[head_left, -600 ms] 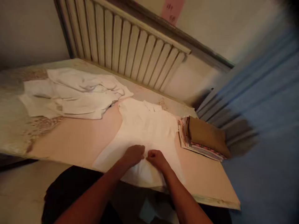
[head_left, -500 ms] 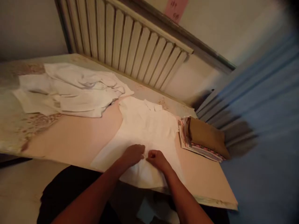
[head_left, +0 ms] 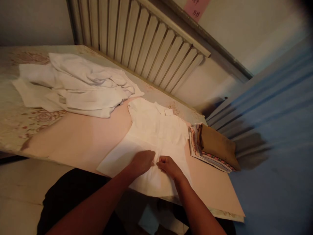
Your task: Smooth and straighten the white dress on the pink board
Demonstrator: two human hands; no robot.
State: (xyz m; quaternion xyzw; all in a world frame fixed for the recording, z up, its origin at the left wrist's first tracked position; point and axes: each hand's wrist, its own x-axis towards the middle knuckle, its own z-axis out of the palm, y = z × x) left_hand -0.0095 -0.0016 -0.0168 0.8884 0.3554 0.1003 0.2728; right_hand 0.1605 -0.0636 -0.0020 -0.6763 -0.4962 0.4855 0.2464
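A white sleeveless dress (head_left: 156, 127) lies spread out on the table, its collar toward the wall and its hem at the front edge. My left hand (head_left: 143, 162) is closed on the cloth near the front middle of the dress. Just to the right of it, my right hand (head_left: 168, 165) pinches the same garment, thumb and fingers together. The two hands are a few centimetres apart along the centre line. Small folds run down from between them toward the hem. Any button or fastening under the fingertips is too small to make out.
A heap of white clothes (head_left: 83, 88) lies at the left on the flowered cloth (head_left: 44, 119). Folded fabrics (head_left: 217, 145) are stacked at the right, brown on top. Pink sheeting (head_left: 93, 140) covers the table. Behind stands a radiator (head_left: 144, 39); a blue curtain (head_left: 274, 130) hangs at the right.
The view has shifted slightly. Both hands keep to nearly the same spot on the dress; the right fingers look more pinched together than before.
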